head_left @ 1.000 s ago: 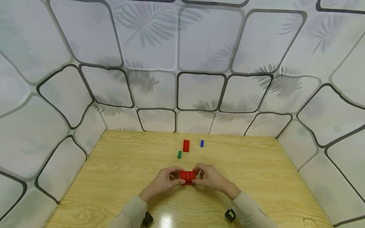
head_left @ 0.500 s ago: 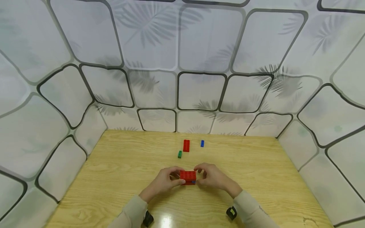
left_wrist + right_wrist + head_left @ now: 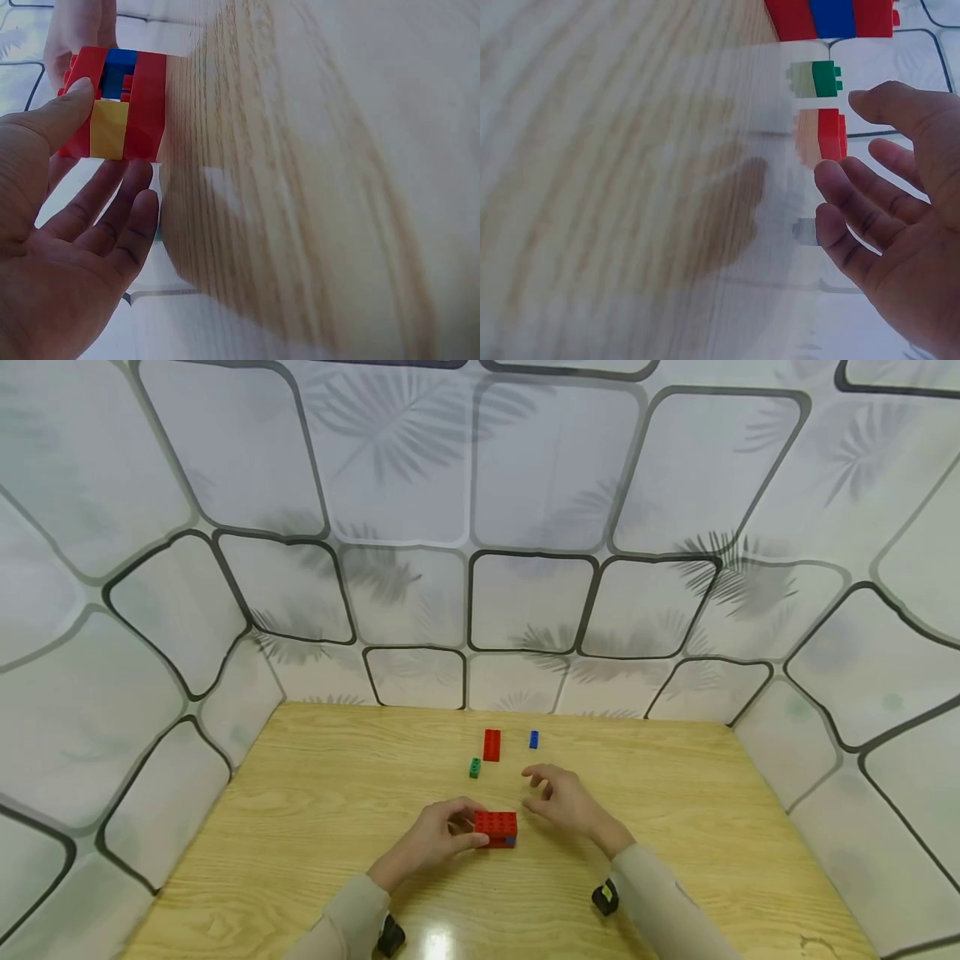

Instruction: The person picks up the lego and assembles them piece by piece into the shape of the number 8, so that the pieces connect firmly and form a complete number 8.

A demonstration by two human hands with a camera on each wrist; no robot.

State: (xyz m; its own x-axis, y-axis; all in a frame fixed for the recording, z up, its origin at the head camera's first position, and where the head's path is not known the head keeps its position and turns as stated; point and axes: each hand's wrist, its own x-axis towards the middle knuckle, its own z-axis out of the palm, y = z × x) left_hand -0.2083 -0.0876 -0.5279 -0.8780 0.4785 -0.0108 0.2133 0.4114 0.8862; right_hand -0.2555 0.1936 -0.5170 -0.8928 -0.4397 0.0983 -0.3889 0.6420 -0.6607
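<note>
Nearest, two beige sleeves [image 3: 341,918] come in over the near edge of the wooden table [image 3: 300,827]. Just beyond them the left hand [image 3: 431,842] pinches the stack [image 3: 496,828], thumb against its near left side and fingers curled behind it. The stack rests on the table close to the near edge, about midway across. From the head view it shows a red studded top; the left wrist view shows red outer layers with yellow and blue between them, and the thumb [image 3: 56,120] laid against the yellow face. The right hand [image 3: 564,800] is just right of the stack and a little farther back, apart from it, holding nothing, with fingers loosely spread and slightly bent; the right wrist view shows its fingers [image 3: 855,217] apart in the air. Farther on, near the table's far side, lie a green brick [image 3: 475,767], a red brick [image 3: 492,745] just behind it, and a blue brick [image 3: 533,740] to the right. Patterned white walls [image 3: 525,510] close in the table on three sides.
</note>
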